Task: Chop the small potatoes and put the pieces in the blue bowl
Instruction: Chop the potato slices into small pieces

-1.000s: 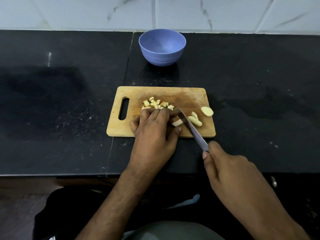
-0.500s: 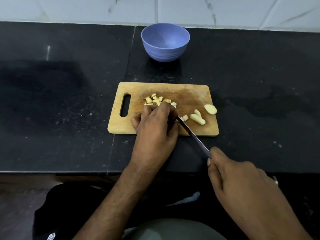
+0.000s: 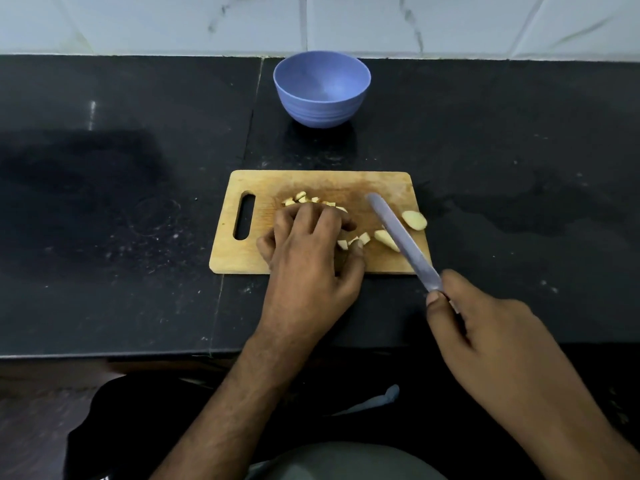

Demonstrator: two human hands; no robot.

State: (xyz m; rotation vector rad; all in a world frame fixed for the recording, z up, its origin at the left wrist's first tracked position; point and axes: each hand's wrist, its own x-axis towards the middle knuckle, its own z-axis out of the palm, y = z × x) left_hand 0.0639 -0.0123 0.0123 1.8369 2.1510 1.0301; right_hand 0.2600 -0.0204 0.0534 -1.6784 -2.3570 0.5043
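Your path from the rectangular wooden cutting board [image 3: 263,188] to the round blue plastic bowl [image 3: 322,90] runs over bare black stone counter [image 3: 138,202]; nothing stands between them. On the board, your left hand [image 3: 308,251] covers the middle, and the grey knife blade [image 3: 398,233] slants across the right end, over pale potato pieces [image 3: 414,220]. Counter left and right of the board is open.

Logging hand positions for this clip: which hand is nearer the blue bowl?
Left. The left hand rests on the cutting board, just in front of the blue bowl; the right hand holds the knife off the board's near right corner.
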